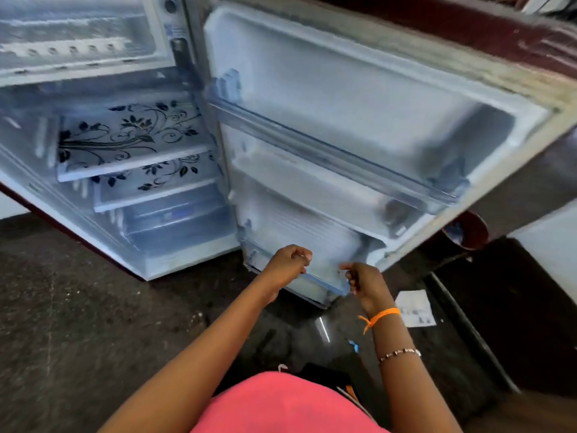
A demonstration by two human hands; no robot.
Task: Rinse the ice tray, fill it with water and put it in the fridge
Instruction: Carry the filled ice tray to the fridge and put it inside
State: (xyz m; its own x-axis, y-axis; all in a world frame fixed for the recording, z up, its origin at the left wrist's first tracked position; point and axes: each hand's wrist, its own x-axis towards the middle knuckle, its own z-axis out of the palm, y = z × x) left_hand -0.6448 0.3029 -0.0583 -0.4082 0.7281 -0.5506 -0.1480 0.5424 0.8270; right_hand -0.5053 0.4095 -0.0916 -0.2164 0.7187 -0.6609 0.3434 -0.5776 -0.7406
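Observation:
The fridge (131, 170) stands open, its door (359, 98) swung out to the right. My left hand (288, 260) and my right hand (363, 281) are down at the lowest door bin (253, 256). Both have curled fingers. A long pale piece with a blue edge (324, 282) spans from one hand to the other, and each hand closes on one end of it. Blur hides whether this piece is the ice tray or the bin's front rail. No other tray is visible.
Glass shelves with a black flower print (125, 135) and a crisper drawer (175, 220) sit inside the fridge, the freezer box (78, 35) above. A white paper (415, 307) lies on the dark floor to the right. A dark red container (468, 229) stands behind the door.

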